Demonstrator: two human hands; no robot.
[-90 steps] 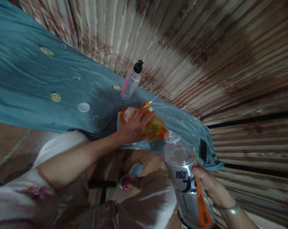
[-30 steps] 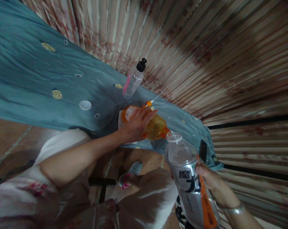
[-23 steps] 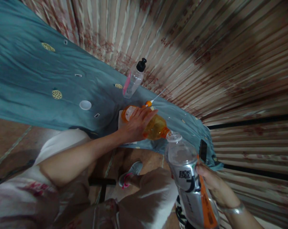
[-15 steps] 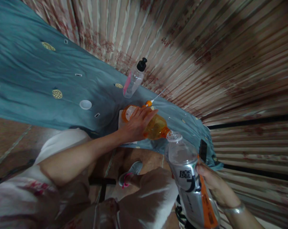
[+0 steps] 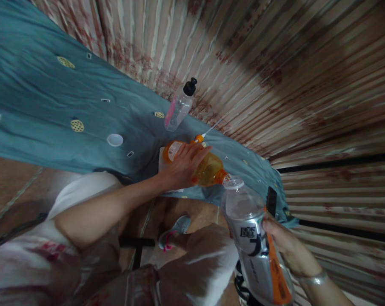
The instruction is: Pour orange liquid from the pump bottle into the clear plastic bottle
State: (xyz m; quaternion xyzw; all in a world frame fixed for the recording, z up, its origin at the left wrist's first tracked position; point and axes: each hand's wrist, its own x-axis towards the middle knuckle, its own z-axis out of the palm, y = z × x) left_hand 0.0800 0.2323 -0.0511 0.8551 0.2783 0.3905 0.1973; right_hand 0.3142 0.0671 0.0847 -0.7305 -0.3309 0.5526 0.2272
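Note:
My left hand (image 5: 184, 165) is wrapped over an orange see-through bottle (image 5: 209, 170), which lies tipped with its neck pointing right. That neck meets the mouth of a large clear plastic drink bottle (image 5: 246, 204) with a silver and orange label. Gripping the drink bottle from its right side is my right hand (image 5: 278, 236), the thumb on the label and the other fingers hidden behind. The drink bottle leans, its open mouth up toward the orange bottle. Past my left hand, an orange pump top (image 5: 199, 138) with a thin white tube lies on the cloth.
A clear bottle with a black pump cap (image 5: 179, 106) stands on the blue cloth (image 5: 45, 97). A small white lid (image 5: 115, 140) lies to its left. A dark phone-like object (image 5: 271, 200) is near the right end. A pleated curtain (image 5: 243, 63) hangs behind.

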